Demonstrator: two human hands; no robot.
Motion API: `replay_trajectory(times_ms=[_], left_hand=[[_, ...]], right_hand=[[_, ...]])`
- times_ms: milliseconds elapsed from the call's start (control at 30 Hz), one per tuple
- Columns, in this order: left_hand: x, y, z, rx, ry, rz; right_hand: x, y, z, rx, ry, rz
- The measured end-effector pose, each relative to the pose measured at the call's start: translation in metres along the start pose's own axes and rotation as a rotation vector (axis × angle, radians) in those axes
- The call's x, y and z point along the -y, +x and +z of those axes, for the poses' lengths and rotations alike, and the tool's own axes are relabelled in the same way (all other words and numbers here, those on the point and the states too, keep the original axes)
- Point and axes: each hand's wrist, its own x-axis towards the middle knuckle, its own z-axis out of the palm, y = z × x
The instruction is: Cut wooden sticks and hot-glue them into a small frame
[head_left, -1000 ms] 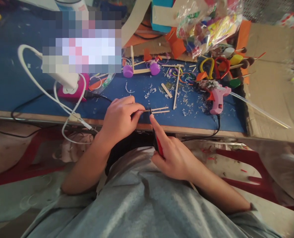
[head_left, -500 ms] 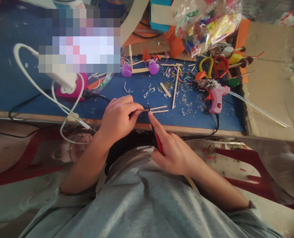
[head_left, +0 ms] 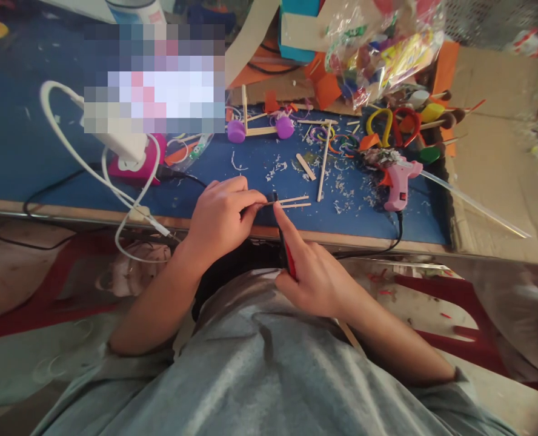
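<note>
Wooden sticks [head_left: 291, 202], pinched in the left hand [head_left: 221, 218] over the surface's near edge, need steadying while the right hand [head_left: 317, 281], fingers closed round the red-handled cutter [head_left: 287, 248], presses squarely.

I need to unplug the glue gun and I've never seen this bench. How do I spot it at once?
Look at the blue table and follow its near edge rightward, past the right hand. The glue gun lies among wood shavings near the cardboard sheet. It is the only pale pink tool there, with a clear glue stick at one end and a black cord over the table edge.
</note>
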Motion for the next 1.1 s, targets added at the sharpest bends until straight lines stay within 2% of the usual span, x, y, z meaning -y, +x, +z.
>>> replay_trajectory(times_ms=[233, 533, 800, 1100], left_hand=[[0.000, -0.002, 0.002, -0.027, 0.004, 0.005], [0.001, 0.001, 0.000, 0.012, -0.028, -0.004], [-0.001, -0.003, 0.003, -0.014, 0.007, -0.015], [0.002, 0.000, 0.001, 0.015, -0.036, -0.028]], right_hand=[[0.005, -0.011, 0.002, 0.051, -0.035, 0.002], [-0.001, 0.004, -0.004, -0.002, 0.008, 0.008], [0.009, -0.013, -0.006, 0.064, -0.055, 0.042], [-0.001, 0.000, -0.009, -0.014, -0.015, -0.013]])
